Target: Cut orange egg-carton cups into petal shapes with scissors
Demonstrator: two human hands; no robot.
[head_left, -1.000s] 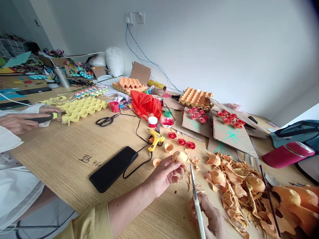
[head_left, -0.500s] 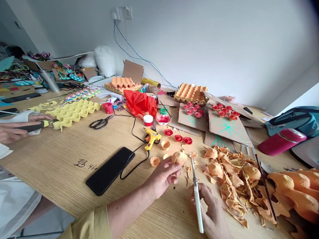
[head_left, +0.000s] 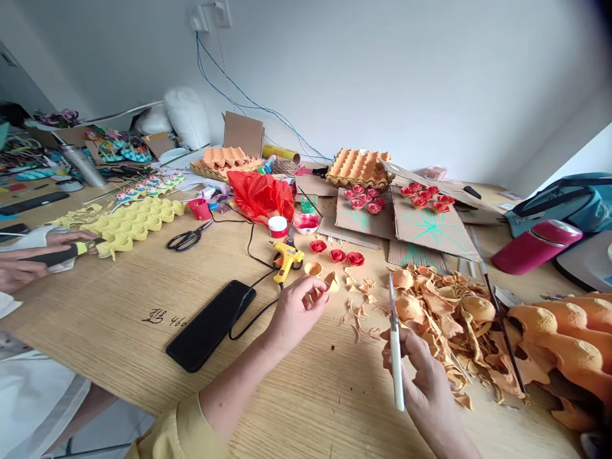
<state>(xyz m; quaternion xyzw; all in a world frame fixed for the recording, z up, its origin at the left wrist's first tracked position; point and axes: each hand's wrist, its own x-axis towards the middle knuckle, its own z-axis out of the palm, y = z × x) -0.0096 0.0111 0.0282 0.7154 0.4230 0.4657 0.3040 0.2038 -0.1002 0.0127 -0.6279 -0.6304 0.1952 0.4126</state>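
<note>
My left hand (head_left: pixel 296 309) is low over the wooden table (head_left: pixel 119 306), fingers pinched on a small orange egg-carton piece (head_left: pixel 329 282) beside an orange paper cup (head_left: pixel 313 268). My right hand (head_left: pixel 423 379) grips white-handled scissors (head_left: pixel 394 341), blades pointing up and away. A heap of orange carton scraps (head_left: pixel 449 315) lies just right of the scissors. Three red paper roses (head_left: pixel 337 252) sit beyond my left hand.
A black phone (head_left: pixel 210 325) and a yellow glue gun (head_left: pixel 285 258) with its black cord lie left of my hand. Another person's hands (head_left: pixel 29 258) work a tool on a yellow egg tray (head_left: pixel 134 220) at far left. Black scissors (head_left: pixel 189 237), red bag (head_left: pixel 261 194), cardboard with roses (head_left: pixel 421 220), pink bottle (head_left: pixel 535 245).
My left hand moved forward and down to the table; the rounded carton cup it held up now shows as a smaller piece near the other cups. The right hand with scissors shifted right.
</note>
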